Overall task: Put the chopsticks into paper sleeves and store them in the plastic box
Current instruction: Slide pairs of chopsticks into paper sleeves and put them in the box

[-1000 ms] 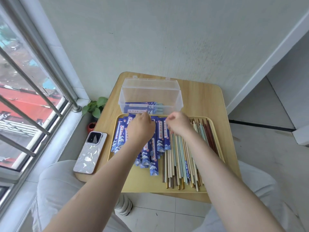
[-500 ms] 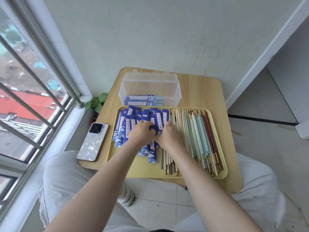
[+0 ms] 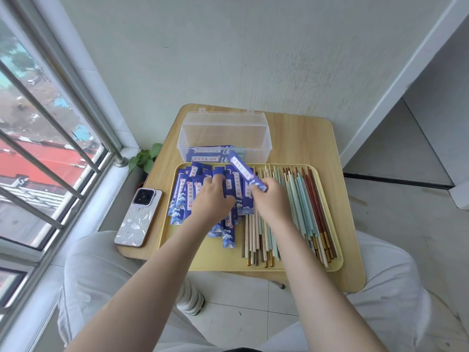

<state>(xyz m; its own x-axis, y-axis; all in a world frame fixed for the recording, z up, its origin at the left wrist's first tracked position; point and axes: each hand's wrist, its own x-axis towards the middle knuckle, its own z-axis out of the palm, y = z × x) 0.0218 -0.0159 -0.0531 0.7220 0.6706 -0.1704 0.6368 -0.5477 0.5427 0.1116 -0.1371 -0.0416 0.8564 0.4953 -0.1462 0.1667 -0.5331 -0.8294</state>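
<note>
Right hand (image 3: 270, 199): pinches one sleeve (image 3: 247, 174), lifted clear of the pile to be filled.
Left hand (image 3: 214, 199): fingers spread flat on the sleeve pile (image 3: 193, 194), steadying it.
Chopsticks (image 3: 299, 212): loose in the tray (image 3: 223, 262), beside the pile.
Box (image 3: 224, 138): open behind the tray, holding filled sleeves.

Pale textured wall (image 3: 228, 59) beyond the hands. Barred window (image 3: 45, 148) to their left, daylight in. Tiled floor (image 3: 406, 212) right.
</note>
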